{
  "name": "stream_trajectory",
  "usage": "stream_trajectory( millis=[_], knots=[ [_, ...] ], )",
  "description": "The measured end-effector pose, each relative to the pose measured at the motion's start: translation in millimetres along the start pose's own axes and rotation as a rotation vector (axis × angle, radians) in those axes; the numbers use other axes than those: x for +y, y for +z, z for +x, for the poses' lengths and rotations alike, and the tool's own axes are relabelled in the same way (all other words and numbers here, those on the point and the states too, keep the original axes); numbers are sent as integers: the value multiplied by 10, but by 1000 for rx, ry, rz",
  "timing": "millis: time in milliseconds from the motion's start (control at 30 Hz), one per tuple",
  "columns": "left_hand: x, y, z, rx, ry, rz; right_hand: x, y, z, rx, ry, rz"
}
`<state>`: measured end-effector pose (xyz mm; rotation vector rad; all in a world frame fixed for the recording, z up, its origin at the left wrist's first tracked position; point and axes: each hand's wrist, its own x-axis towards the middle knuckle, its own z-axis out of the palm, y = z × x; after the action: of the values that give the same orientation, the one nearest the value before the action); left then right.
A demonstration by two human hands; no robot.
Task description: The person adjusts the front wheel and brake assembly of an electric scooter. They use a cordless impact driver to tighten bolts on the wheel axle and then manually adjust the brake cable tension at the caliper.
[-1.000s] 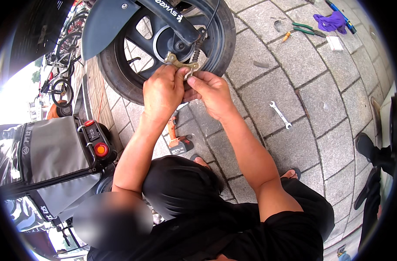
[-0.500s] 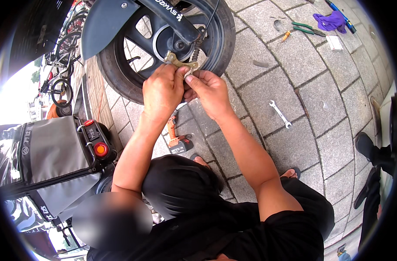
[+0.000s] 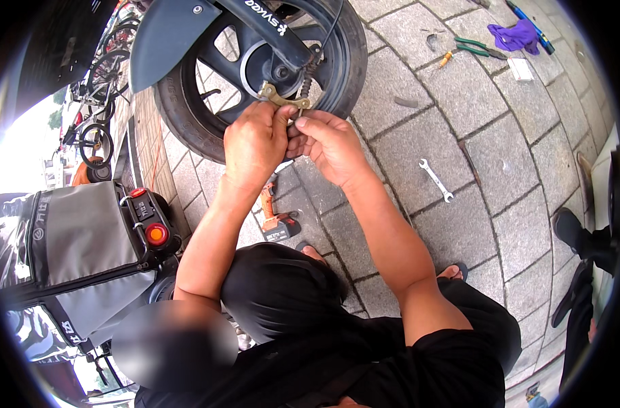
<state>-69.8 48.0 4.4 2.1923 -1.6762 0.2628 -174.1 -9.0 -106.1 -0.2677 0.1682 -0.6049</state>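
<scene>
Brass-coloured and just beyond the left hand, the nearer one, a lever slants down rightward beside the wheel hub. Just below its right end, that hand and the right hand pinch a small piece, mostly hidden from view.

Brake arm: dull brass-gold
Tyre: black, dusty grey-brown tread
Fork leg: black, white lettering
Mudguard: matte slate grey
Cordless drill: orange body, black battery
Open-end wrench: plain bright silver
Pliers: green handles, darker metal head
Rag: solid purple
Paving: speckled pale grey, dark joints, staggered-block pattern
Delivery box: grey panels, black trim
Round reflector: red ring, orange centre
Trousers: plain black
Shirt: black, unpatterned
</scene>
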Motion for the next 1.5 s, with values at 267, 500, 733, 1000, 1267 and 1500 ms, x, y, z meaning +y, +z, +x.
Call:
stream_trajectory(
  millis=[267, 500, 733, 1000, 1267, 1500],
  knots=[
    [-10, 1, 1, 1, 8, 10, -107, 99, -20, 80, 91, -9],
    [-14, 4, -1, 11, 22, 9, -114, -1, -17, 73, 96, -34],
    [7, -16, -2, 0, 9, 2, -129, 5, -37, -5, 88, 42],
    [7, -17, 1, -4, 10, 6, -64, 27, 9, 13, 66, 35],
    [8, -10, 3, -3, 12, -6, -56, -13, -9, -36, 0, 50],
    [-8, -3, -3, -6, 24, 17, -25, 17, -12, -7, -12, -26]
  ],
)
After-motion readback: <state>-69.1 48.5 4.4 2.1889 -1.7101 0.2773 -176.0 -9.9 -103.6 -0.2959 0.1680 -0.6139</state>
